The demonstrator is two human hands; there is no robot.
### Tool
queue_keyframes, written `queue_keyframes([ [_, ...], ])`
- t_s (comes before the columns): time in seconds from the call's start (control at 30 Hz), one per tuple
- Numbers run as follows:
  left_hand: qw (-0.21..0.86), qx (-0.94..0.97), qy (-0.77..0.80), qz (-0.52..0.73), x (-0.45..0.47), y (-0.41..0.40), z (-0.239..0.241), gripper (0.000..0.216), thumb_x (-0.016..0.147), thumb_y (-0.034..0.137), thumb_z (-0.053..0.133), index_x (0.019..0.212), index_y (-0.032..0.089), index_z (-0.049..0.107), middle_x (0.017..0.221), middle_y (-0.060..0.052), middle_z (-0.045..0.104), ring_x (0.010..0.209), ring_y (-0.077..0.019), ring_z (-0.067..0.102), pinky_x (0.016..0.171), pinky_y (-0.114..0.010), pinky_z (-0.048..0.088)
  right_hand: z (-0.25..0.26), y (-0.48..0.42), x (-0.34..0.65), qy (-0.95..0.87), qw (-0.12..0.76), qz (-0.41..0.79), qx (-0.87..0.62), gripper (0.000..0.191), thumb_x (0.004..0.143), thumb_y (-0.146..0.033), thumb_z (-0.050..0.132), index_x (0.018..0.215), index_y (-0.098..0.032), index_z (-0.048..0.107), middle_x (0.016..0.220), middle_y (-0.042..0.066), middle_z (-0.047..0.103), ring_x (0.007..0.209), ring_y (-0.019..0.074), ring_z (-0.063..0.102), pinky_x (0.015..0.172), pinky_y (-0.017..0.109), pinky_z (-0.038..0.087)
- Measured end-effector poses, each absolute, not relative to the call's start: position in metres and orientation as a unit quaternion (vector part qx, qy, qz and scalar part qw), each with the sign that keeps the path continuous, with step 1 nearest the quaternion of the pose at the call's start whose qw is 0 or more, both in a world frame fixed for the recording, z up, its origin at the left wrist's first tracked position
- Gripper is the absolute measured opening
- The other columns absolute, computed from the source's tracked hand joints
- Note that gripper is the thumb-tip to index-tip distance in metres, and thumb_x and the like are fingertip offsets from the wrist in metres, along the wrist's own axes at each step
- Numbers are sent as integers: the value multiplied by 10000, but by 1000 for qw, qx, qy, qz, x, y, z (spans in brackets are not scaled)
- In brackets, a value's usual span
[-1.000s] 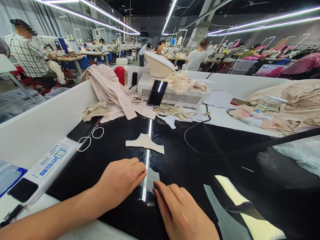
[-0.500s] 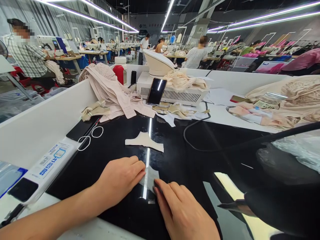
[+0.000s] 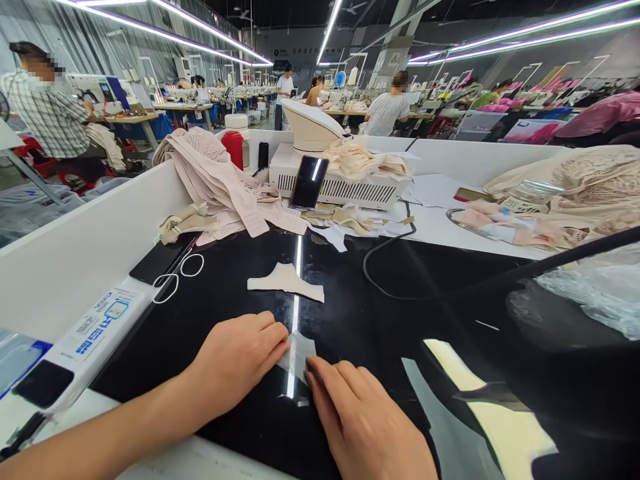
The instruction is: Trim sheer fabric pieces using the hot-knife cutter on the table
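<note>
A small translucent whitish piece of thin material lies on the glossy black tabletop. My left hand pinches its left edge, thumb and fingers pressed together. At the lower right edge, the closed fingertips of my right hand grip the same piece. Just beyond both hands lies a cream fabric cutout, flat and untouched. Right of my right hand are a grey translucent cut piece and a pale yellow cut piece. A dark pointed shape crosses the yellow piece; its kind is unclear.
A phone leans against a white vented box. Beige fabric strips hang over the left partition. A black cable loops across the right side. White elastic loops lie at left. Co-workers sit beyond the partition.
The camera view has shifted slightly. Both hands keep their hold on the translucent piece with little movement. The dark pointed shape at right now sits higher across the yellow piece.
</note>
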State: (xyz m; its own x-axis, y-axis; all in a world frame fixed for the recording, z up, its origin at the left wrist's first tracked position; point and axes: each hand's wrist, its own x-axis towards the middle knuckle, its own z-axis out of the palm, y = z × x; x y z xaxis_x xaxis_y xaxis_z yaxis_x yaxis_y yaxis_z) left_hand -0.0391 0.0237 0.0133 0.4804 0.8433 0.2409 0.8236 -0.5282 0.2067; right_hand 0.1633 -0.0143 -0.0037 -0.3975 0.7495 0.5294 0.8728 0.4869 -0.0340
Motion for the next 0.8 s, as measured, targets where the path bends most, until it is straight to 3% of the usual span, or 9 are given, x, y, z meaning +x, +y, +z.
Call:
queue_keyframes([
  [0.17, -44, 881, 416, 223, -38, 21, 14, 191, 1039, 184, 463, 973, 173, 643, 939, -48, 677, 842, -213, 639, 768, -362, 521, -6, -14, 162, -823, 253, -117, -495, 293, 1054, -225, 426, 1051, -199, 717, 734, 10, 658, 650, 154, 628, 560, 276, 422],
  [0.33, 21, 913, 318, 253, -33, 17, 11, 178, 1057, 169, 455, 1109, 158, 625, 1088, -50, 718, 1067, -181, 650, 1010, -319, 496, -7, -15, 161, -820, 258, -115, -499, 299, 1057, -229, 414, 1032, -201, 711, 723, 6, 644, 638, 156, 615, 559, 283, 408],
  [0.8, 2, 913, 302, 274, -31, 20, 6, 228, 1067, 200, 445, 1079, 118, 657, 1170, -81, 746, 1074, -215, 707, 915, -374, 603, -11, -15, 161, -814, 288, -129, -488, 349, 1073, -230, 363, 986, -197, 699, 703, 5, 638, 617, 153, 591, 572, 287, 386],
])
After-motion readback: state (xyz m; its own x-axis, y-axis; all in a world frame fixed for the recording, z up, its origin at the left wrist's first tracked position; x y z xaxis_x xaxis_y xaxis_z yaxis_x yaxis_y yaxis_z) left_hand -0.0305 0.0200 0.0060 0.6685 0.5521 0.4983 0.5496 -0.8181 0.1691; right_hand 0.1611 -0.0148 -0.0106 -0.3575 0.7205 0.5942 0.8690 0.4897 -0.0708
